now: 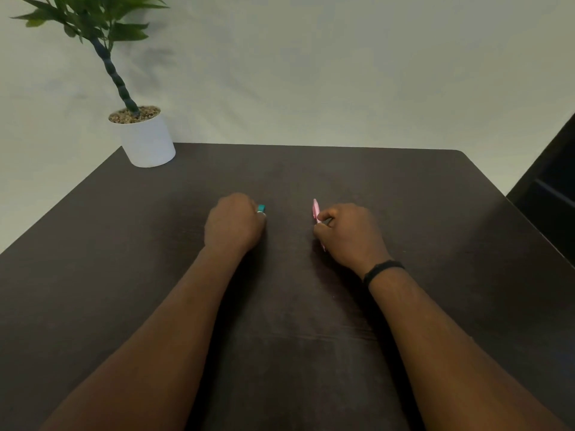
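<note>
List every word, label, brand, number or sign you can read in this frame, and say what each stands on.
None: no readable text shows anywhere in the head view.
small teal thing gripped in the left hand: mostly hidden, no lettering visible.
pink thing pinched in the right hand: too small and blurred to tell.
white pot, black wristband, dark table: plain, no marks.
</note>
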